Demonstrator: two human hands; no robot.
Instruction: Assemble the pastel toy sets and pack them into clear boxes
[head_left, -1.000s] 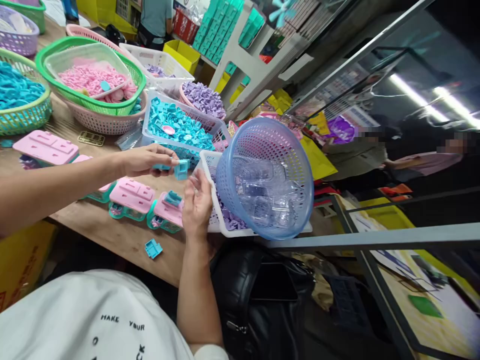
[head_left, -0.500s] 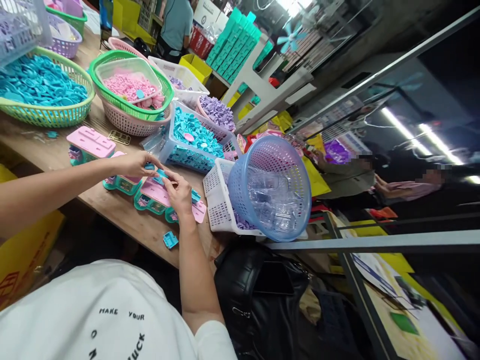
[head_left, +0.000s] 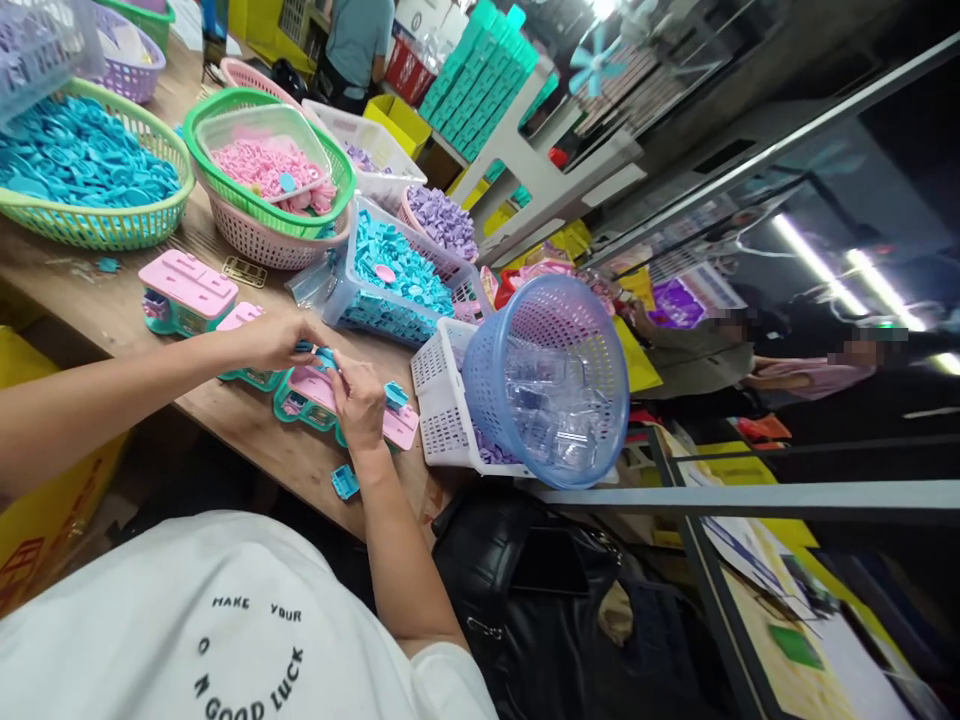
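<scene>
So both hands meet right over the front edge of the wooden tabletop (head_left: 247, 432), about midway along it. The left hand (head_left: 274, 340) comes in from the left with its fingertips closed in a pinch on a small teal plastic piece (head_left: 325, 356). The right hand (head_left: 360, 402) comes up from below, and its thumb and forefinger are pinched onto the same piece from the other side. The piece sits between the two sets of fingertips and they mostly cover it, so I can't make out its full shape, just a chunky bit of bright teal.

It's held right on top of a flat pink-topped toy body with a teal base (head_left: 309, 392) that lies on the tabletop under the hands. There's another teal bit (head_left: 396, 395) on the pink top just right of the right hand. A second pink-and-teal toy body (head_left: 187, 290) sits further left, well apart from the hands. One loose teal clip (head_left: 345, 482) lies at the very front edge, just below the right wrist.

Just right of the right hand there's a white slotted rectangular basket (head_left: 439, 385) at the right end of the tabletop, with a tilted round blue perforated basket of clear plastic parts (head_left: 592, 400) resting in it. Behind the hands is a clear crate of teal parts (head_left: 390, 270).
</scene>
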